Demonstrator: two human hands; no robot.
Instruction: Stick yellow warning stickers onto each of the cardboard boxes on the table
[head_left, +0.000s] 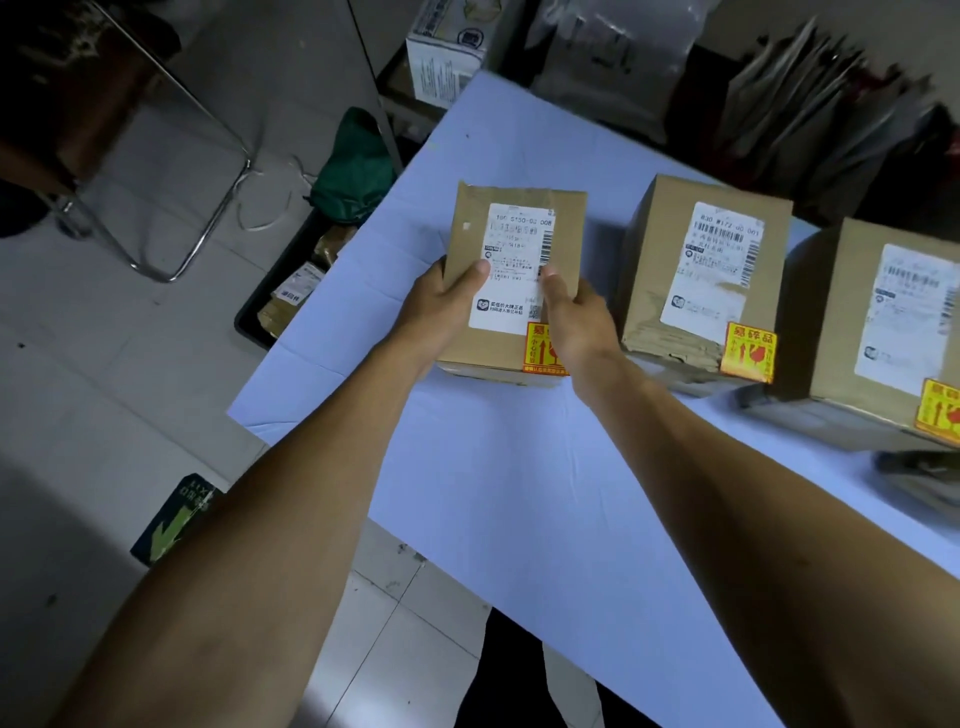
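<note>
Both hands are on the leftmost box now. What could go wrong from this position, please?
1. The right hand covers part of the yellow sticker on the held box; if one corner is not pressed flat, it might peel.
2. The held box sits near the left edge of the table, above an open bin on the floor; a careless push by the left hand could tip it off.

Box (511, 270) in my hands: matt brown cardboard, shipping label (511, 270) smooth white paper. Yellow sticker (540, 348) glossy. Middle box (670, 270) cardboard, crumpled at lower edge. Tabletop (519, 493) smooth pale-blue sheet, creased. Floor (104, 364) grey tile.
</note>
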